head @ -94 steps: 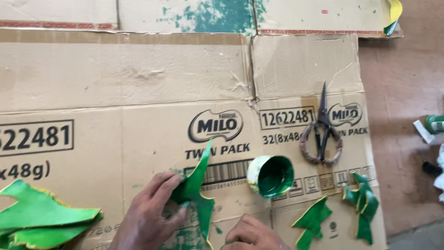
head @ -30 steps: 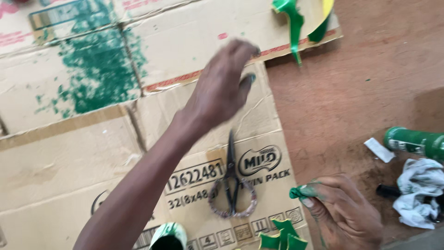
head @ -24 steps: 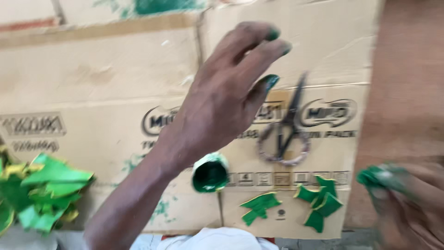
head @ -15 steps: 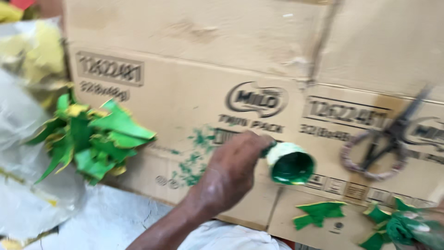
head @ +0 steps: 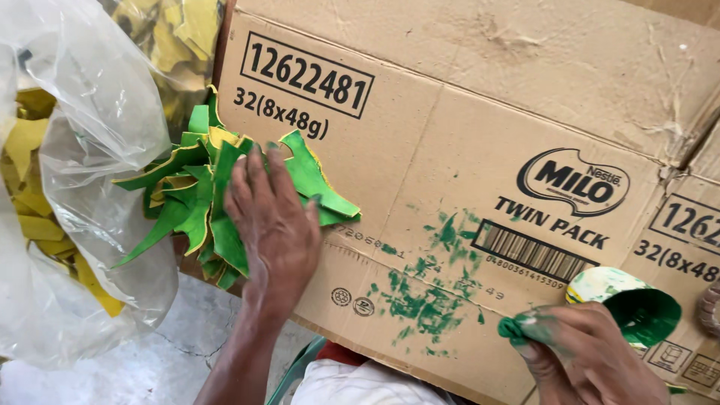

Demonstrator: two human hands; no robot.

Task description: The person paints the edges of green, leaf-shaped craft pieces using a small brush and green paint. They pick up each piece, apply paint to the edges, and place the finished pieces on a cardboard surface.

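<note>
A flattened brown cardboard box (head: pixel 465 150) is serving as my work surface, smeared with green paint splotches (head: pixel 420 300). A pile of green and yellow cut leaf shapes (head: pixel 195 187) is lying on its left edge, and a small paint-filled cup (head: pixel 637 307) is sitting at the right.

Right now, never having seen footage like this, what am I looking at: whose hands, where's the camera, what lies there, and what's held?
A head-worn camera looks down at one person's two bare hands; no machine is involved. The left hand presses flat on a pile of green-painted leaf-shaped cutouts. The right hand pinches a small paint-soaked green pad beside a little cup of green paint. Everything sits on flattened brown cardboard smeared with green. At left, a clear plastic bag holds yellow pieces.
</note>
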